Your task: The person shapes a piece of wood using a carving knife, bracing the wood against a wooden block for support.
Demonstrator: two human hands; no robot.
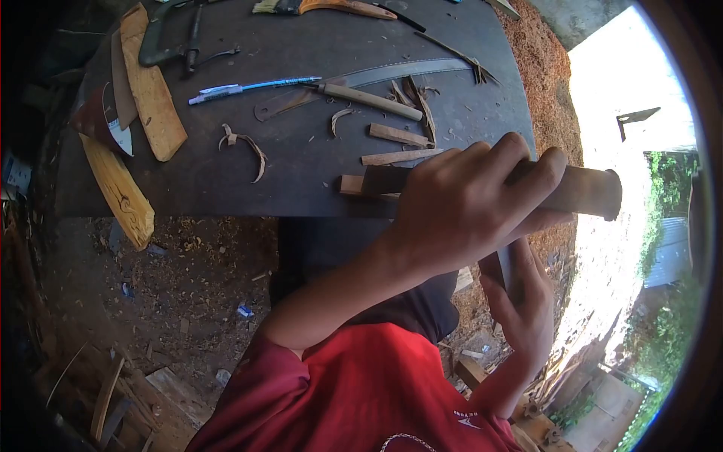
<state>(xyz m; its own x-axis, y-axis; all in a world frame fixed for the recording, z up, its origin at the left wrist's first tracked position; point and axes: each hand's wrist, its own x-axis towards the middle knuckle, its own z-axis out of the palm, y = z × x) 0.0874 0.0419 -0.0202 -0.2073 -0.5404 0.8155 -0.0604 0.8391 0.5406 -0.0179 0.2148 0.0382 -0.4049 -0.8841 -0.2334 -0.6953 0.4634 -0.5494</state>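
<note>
My left hand (467,200) reaches across the table's right front edge, fingers wrapped round a thick bar (580,190). The bar's left part is dark, and its brown right end has a flared rim. Below it, my right hand (531,297) closes round a dark, flat-sided piece (503,271); my left hand hides where that piece meets the bar. A small wooden block (351,184) lies at the bar's left end. Just behind are two thin wood strips (399,135) and a wooden-handled tool (369,101).
On the dark table (301,181) are a metal strip (407,71), a pen (252,87), a clamp (193,38), a brush (331,6), curled shavings (245,143) and long wood pieces (154,105) at the left. Sawdust (538,75) lies beyond its right edge.
</note>
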